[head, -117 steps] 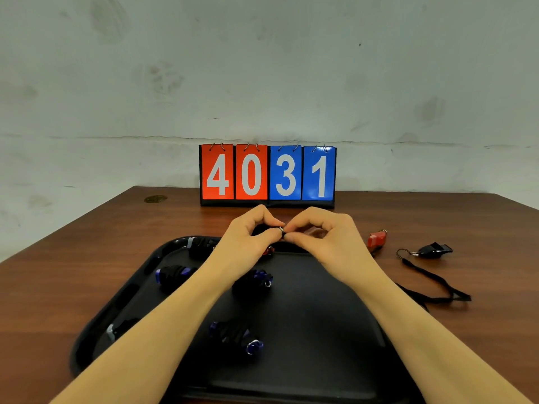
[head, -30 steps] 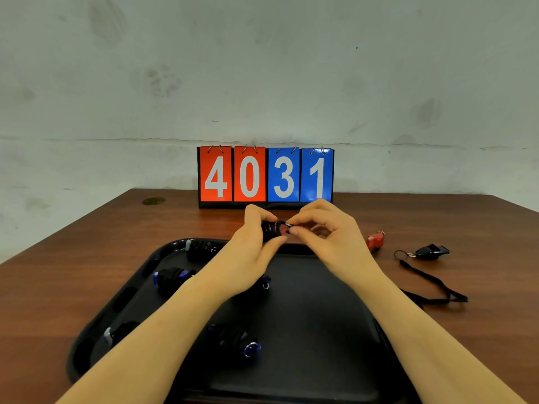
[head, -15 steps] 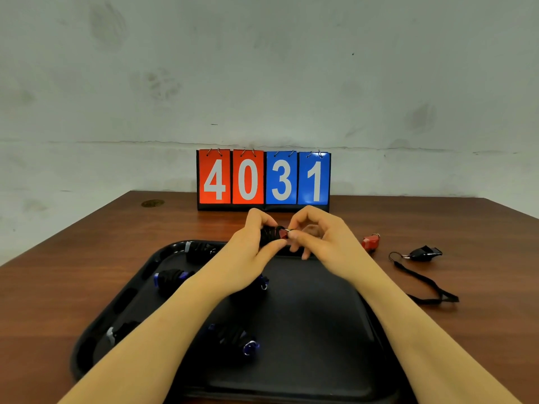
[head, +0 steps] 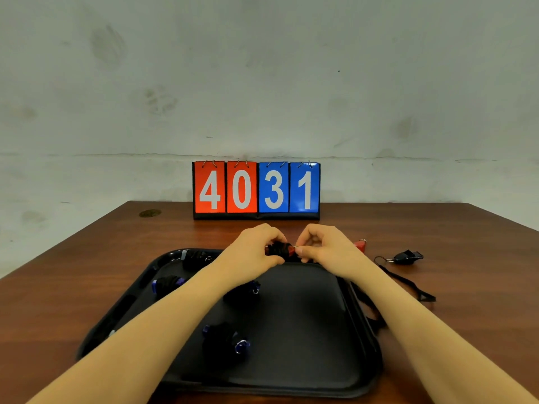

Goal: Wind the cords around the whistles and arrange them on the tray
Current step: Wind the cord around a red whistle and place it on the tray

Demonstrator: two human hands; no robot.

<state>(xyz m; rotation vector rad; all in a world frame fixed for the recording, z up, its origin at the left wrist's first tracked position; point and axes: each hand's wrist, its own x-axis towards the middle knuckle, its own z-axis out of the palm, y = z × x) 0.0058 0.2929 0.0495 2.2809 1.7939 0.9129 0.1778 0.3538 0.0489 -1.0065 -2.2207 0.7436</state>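
My left hand and right hand both pinch a small red whistle wound in black cord, held above the far edge of the black plastic tray. My right fingertips seem to nip its metal ring.

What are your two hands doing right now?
Left hand: curled around the red whistle wrapped in black cord.
Right hand: pinching the same whistle at its ring end.
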